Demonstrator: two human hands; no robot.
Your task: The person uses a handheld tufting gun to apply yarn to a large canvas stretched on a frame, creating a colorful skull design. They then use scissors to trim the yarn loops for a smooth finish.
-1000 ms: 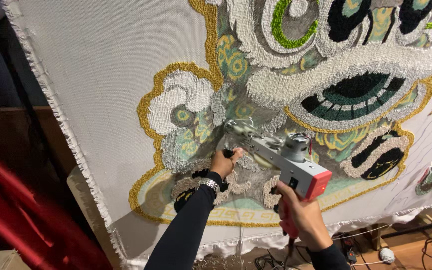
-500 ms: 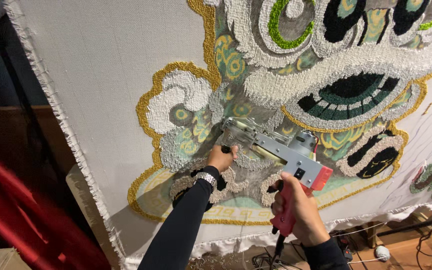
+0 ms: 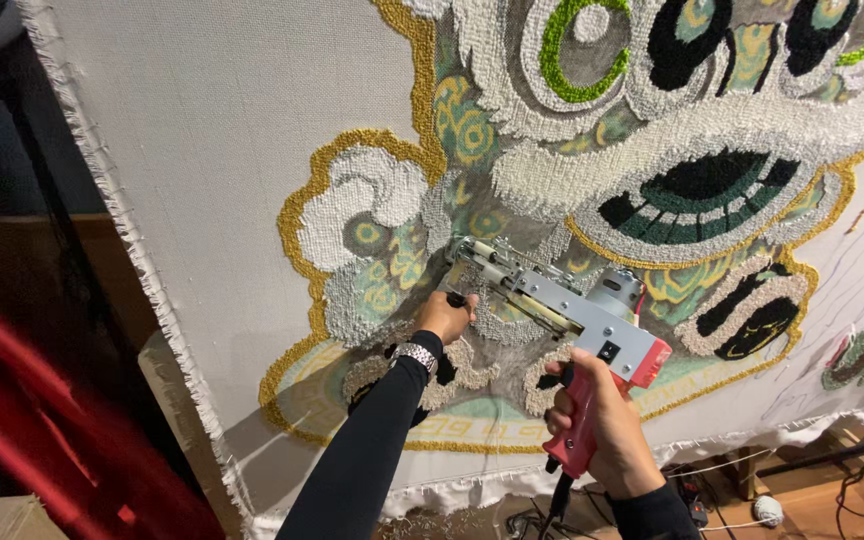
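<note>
A tufting gun [image 3: 562, 305] with a grey metal body and a red grip is pressed nose-first against a stretched cream cloth [image 3: 222, 130]. My right hand [image 3: 597, 430] is shut around the red pistol grip at the lower right. My left hand [image 3: 445, 315], in a black sleeve with a metal watch, grips the gun's black front handle close to the cloth. The needle end touches a grey-and-white tufted patch inside a gold-outlined lion-like design [image 3: 652, 150] with green, black and white yarn.
The cloth's frayed left edge [image 3: 142, 280] runs diagonally down the frame. Red fabric [image 3: 32, 400] hangs at the lower left. Below the cloth, cables and a small white ball of yarn [image 3: 767, 510] lie on a wooden floor. A cord trails from the gun's grip.
The gun and both hands have shifted slightly up and left along the tufted design, keeping the same grips.
</note>
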